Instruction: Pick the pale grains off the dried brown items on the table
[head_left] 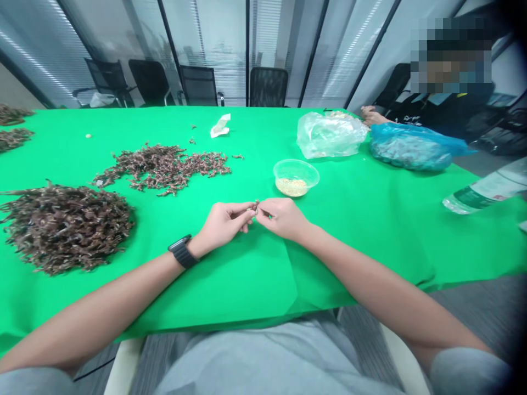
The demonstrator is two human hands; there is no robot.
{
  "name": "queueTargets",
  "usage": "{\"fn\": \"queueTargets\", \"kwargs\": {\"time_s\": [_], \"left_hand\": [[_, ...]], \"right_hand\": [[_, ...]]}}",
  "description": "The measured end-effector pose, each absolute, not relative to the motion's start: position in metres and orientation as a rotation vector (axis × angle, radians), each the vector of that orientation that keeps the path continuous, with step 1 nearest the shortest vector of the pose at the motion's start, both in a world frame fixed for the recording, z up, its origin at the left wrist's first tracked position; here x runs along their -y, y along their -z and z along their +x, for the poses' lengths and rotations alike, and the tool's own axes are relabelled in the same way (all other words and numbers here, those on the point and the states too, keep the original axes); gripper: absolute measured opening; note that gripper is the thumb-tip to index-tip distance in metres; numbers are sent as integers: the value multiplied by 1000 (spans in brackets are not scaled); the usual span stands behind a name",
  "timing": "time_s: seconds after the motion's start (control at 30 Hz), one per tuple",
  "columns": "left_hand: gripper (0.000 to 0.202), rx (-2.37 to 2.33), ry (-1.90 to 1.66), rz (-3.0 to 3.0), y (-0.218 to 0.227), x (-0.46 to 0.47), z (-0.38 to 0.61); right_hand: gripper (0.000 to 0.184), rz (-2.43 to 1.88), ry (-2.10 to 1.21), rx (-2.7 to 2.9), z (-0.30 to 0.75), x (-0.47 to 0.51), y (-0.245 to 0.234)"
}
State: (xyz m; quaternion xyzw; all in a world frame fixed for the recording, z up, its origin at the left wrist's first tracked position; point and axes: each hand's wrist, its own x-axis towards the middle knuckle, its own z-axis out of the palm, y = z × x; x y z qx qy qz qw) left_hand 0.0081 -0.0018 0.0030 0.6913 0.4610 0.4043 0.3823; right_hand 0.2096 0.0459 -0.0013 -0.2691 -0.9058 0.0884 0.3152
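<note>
Dark-framed glass panels [224, 33] line the far side of the room, with black chairs [269, 86] standing before them and a green-covered table [230, 296] in front. Above its near middle, the left hand [224, 222], wearing a dark watch [184, 252] at the wrist, pinches a small brown piece [254, 207] between thumb and fingers. Opposite, the right hand [285, 218] meets it, its fingers also closed on the piece, so the bit sits between both sets of fingertips. Just beyond the right hand is a clear bowl [296, 164] with pale grains [291, 187] at the bottom. Left of the hands lie a large brown heap [68, 227] and, farther back, a looser scattered pile [164, 167]. Crumpled white paper [220, 126] rests behind that pile. Toward the right are a clear plastic bag [329, 137], a blue bag [415, 147] touching or almost touching it, and a tilted-looking bottle [489, 189]; another person's hand [374, 116] is behind the bags.
</note>
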Motion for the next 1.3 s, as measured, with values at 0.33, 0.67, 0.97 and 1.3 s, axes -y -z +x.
{"fn": "queueTargets", "kwargs": {"time_s": [0.33, 0.67, 0.97, 1.3], "left_hand": [[39, -1159, -1102, 1739, -1, -1, 9], [36, -757, -1094, 1265, 6, -14, 5], [28, -717, -1080, 1052, 4, -11, 8], [25, -697, -1048, 1056, 1, -8, 10]], "right_hand": [[28, -761, -429, 2234, 205, -40, -3], [19, -823, -743, 1964, 206, -42, -11], [9, -742, -704, 2001, 201, -34, -9], [14, -535, -6, 2197, 205, -34, -8]]}}
